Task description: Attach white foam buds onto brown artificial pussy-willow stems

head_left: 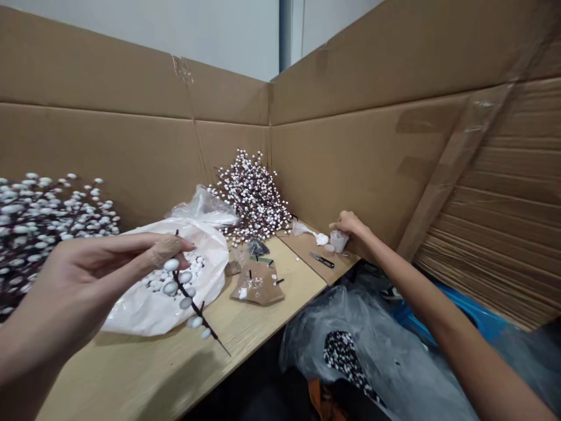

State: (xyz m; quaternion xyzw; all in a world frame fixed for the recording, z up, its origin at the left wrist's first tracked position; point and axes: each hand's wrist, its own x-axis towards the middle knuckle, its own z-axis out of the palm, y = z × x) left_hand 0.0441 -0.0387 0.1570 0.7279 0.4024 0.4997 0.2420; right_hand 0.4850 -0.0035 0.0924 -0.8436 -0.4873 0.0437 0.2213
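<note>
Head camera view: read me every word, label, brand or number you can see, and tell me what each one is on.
Nothing can be read: the knife and cup show no legible marks at this size, and the cardboard walls show no visible print.

Seemingly narrow gap between plastic bag (205, 257) and kraft paper scrap (258, 289), berry branches (252, 196) blocking the corner, cardboard walls (350, 169) behind

It was a makeshift craft workshop: flattened cardboard sheets (131, 76) walled in a wooden counter (175, 362), which carried a heap of artificial berry sprays (252, 196) and a small knife (322, 261).
</note>
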